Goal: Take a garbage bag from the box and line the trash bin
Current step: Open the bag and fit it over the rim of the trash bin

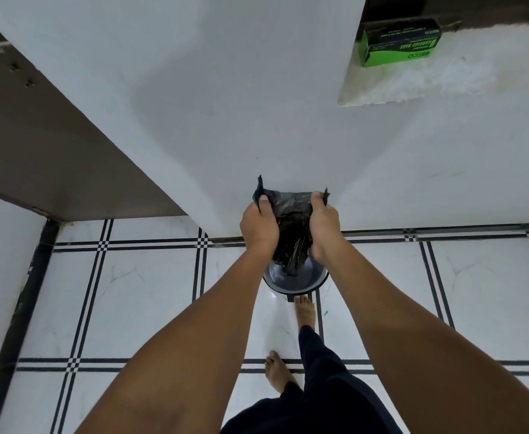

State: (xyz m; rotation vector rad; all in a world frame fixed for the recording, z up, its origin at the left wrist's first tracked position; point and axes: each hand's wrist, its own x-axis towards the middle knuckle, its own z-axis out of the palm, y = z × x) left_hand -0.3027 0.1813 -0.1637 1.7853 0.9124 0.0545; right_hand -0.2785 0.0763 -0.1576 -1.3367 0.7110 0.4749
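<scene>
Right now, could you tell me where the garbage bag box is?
In the head view, the green garbage bag box sits top right on a white ledge, far above the trash bin.

Head-worn view, steeply downward, close

The tiled floor [150,308] carries the trash bin [294,281] beside the wall's foot. A green box [397,42] lies on the marble shelf [444,86].

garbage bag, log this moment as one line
left hand: grips garbage bag | right hand: grips garbage bag | bag bottom above trash bin | box on ledge
</scene>
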